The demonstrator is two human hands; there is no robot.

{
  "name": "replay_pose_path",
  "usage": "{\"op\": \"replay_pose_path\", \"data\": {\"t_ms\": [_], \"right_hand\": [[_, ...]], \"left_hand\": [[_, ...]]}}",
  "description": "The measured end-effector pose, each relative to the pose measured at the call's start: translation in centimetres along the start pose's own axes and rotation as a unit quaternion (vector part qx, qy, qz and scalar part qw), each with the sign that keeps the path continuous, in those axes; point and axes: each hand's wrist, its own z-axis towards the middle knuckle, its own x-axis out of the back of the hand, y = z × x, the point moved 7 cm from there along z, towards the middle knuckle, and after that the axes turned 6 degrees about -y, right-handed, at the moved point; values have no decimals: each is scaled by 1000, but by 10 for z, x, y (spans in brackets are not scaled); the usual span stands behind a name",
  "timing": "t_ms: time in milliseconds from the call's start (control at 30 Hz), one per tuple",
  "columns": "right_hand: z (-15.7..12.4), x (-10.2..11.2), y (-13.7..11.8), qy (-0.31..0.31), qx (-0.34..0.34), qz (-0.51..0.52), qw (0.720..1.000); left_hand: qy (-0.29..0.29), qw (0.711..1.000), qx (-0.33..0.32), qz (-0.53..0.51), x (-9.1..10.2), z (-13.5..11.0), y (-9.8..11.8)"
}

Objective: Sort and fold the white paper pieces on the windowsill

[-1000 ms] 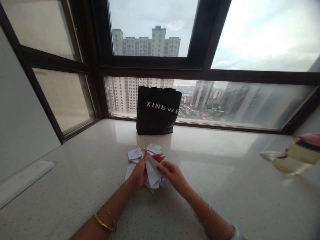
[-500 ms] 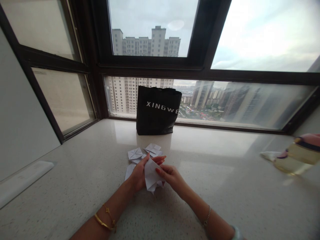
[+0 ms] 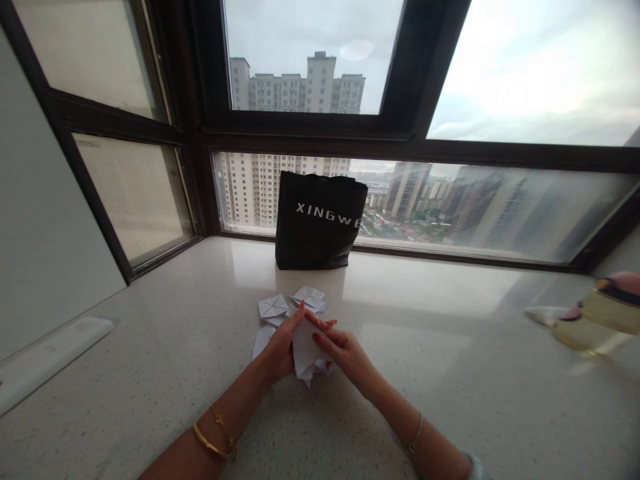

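Between my two hands is a folded white paper (image 3: pixel 306 350), its creased flaps and a point hanging at the lower end. My left hand (image 3: pixel 283 347) supports it from the left and behind, thumb along its upper left edge. From the right, my right hand (image 3: pixel 343 350) pinches it, thumb on the front face; its other fingers are partly hidden behind. Just beyond my hands lie several folded white paper pieces (image 3: pixel 273 307), one with crossing creases. Another folded paper (image 3: pixel 309 298) sits right of it, and part of the pile is covered by my left hand.
A black bag (image 3: pixel 320 227) with white lettering stands upright at the window behind the papers. On the speckled white counter (image 3: pixel 440 373), a white power strip (image 3: pixel 57 360) lies at the left. A yellowish transparent object with a pink top (image 3: pixel 600 313) is at the right edge.
My hands have come slightly closer together around the paper, the right fingers nearer the left ones. The whole view has shifted a little, so things appear slightly further right.
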Motion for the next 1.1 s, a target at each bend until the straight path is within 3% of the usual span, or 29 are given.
{"op": "replay_pose_path", "data": {"t_ms": [100,267,467,633,833,967,1100], "right_hand": [[0,9,-2,42,-1,-48,998],[-2,36,-6,129,20,-139,982],[-5,49,-14,174,54,-315,931],[-6,41,-13,156,58,-391,905],[-7,16,-9,71,66,-445,890],[-7,10,-2,28,44,-449,892],[-7,11,1,25,35,-437,898]], "left_hand": [[39,996,-66,-39,8,1,16],[130,968,-182,-111,39,-5,58],[200,929,-288,-120,67,-21,94],[171,942,-260,-125,65,-17,91],[109,970,-182,-117,49,-8,77],[93,976,-163,-113,44,-8,74],[98,973,-181,-101,46,-11,80]]}}
